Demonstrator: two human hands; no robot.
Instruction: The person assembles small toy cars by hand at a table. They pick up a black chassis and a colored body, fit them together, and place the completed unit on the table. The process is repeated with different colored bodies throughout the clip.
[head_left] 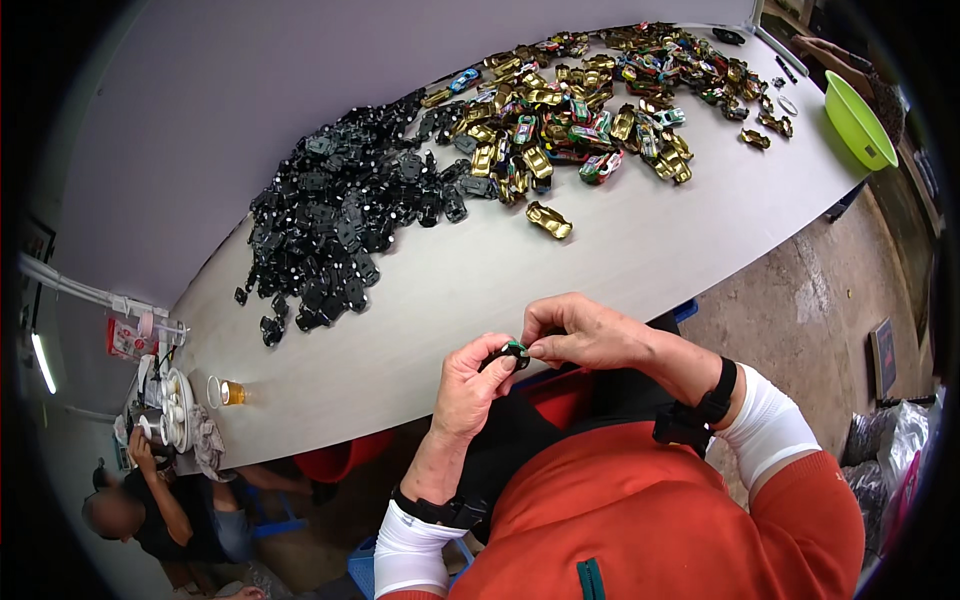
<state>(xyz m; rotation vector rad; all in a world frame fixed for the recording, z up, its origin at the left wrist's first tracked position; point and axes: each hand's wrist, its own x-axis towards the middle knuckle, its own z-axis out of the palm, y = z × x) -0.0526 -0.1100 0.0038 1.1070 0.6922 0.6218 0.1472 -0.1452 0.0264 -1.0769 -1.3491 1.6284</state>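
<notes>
My left hand (468, 388) is closed around a small toy car (516, 351) with a black underside and a bit of green showing. At the car's right end, the thumb and forefinger of my right hand (582, 332) are pinched together against it. Fingers cover most of the car, in front of my lap by the table's near edge. On the table beyond lie a heap of black toy car chassis (325, 205) and, to its right, a pile of gold and multicoloured toy car bodies (535, 125). One gold car body (549, 220) lies apart, nearest my hands.
A lime-green basin (858, 122) stands at the table's right end. At the left end are a cup of amber drink (232, 392), a tray of small cups (178, 410) and a cloth (208, 443). Another person (165, 515) sits at lower left. Plastic bags (890, 440) lie at right.
</notes>
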